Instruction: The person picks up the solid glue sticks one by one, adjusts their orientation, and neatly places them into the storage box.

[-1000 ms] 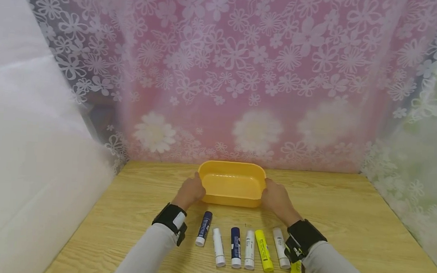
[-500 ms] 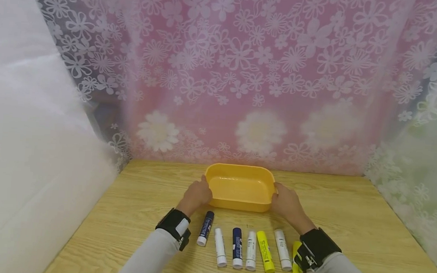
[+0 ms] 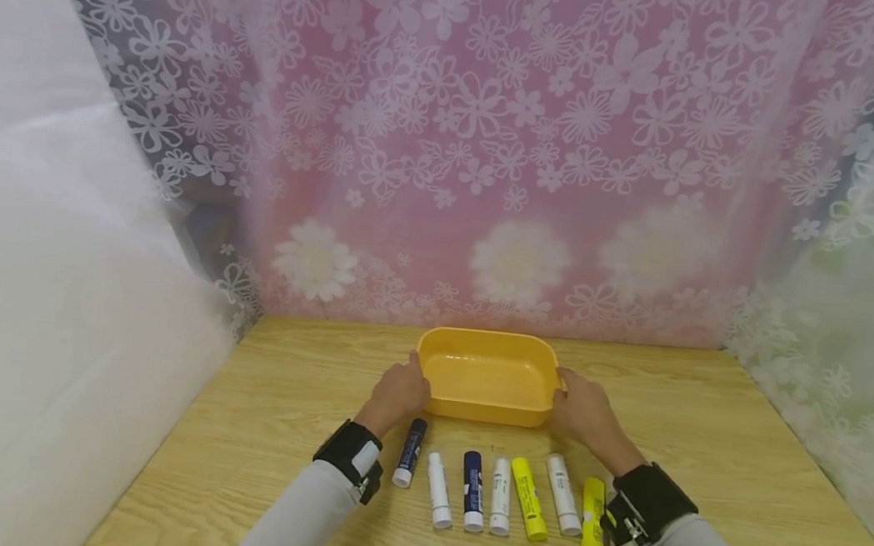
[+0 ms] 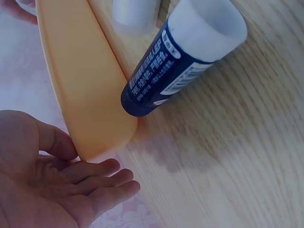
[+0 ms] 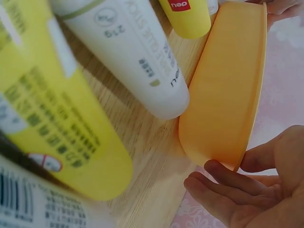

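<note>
A yellow-orange plastic bin with rounded corners stands toward the back of the table, held between both hands. My left hand pinches its left end, thumb at the rim and fingers against the outer wall, as the left wrist view shows. At the opposite end my right hand pinches the rim the same way. In front of the bin lie several glue sticks in a loose row. The dark blue one is nearest my left hand; a yellow one lies beside my right wrist.
Between those lie white, blue and yellow glue sticks, among them a white one whose end comes close to the bin in the right wrist view. Another pale stick is mostly hidden under the right wrist strap. A pink flowered curtain hangs behind the table.
Both hands have shifted the bin a little to the right across the table, keeping their grip on its ends. The glue sticks stay where they were.
</note>
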`<state>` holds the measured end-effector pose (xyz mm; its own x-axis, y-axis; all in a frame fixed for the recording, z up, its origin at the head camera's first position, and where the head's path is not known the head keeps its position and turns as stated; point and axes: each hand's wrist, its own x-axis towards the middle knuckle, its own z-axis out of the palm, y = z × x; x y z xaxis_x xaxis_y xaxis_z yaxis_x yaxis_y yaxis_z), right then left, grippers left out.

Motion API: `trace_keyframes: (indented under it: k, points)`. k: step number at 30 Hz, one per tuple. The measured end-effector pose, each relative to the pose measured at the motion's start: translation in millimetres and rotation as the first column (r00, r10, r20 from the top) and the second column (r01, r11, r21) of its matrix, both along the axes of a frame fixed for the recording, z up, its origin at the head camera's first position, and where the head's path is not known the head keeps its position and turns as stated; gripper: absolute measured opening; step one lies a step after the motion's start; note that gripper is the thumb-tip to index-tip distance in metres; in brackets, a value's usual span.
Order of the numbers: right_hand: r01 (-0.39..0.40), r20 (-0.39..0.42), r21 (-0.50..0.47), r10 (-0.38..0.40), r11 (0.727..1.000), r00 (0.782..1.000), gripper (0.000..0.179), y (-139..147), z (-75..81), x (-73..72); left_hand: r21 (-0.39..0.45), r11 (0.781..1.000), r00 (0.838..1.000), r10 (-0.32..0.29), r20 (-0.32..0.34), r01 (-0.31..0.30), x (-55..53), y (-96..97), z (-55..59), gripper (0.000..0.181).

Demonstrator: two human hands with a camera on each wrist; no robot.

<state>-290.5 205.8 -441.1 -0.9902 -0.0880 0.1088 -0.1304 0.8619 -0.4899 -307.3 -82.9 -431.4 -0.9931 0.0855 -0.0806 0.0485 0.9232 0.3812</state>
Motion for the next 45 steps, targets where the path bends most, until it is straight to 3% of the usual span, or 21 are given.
trace_keyframes:
  k: [12,23,40,45]
  points:
    - [0.011,0.041,-0.023,-0.010,1.000,0.999,0.049,5.4,-1.2,4.0,0.052,0.999,0.998,0.007,0.063,-0.010,0.1,1.5,-1.6,0.063]
    - [0.018,0.050,-0.034,-0.016,0.999,0.999,0.049,6.7,-0.3,4.2,0.116,0.993,1.000,-0.021,0.020,0.018,3.7,-1.5,-5.1,0.062]
    - [0.009,0.023,-0.038,-0.008,0.999,1.000,0.048,12.8,0.8,12.4,0.142,0.988,0.997,-0.058,-0.047,0.065,10.3,-0.8,-12.5,0.061]
    - [0.004,0.031,-0.057,-0.003,0.998,1.000,0.048,14.5,0.0,15.2,0.174,0.983,0.998,-0.043,-0.038,0.049,11.8,-0.4,-16.4,0.061]
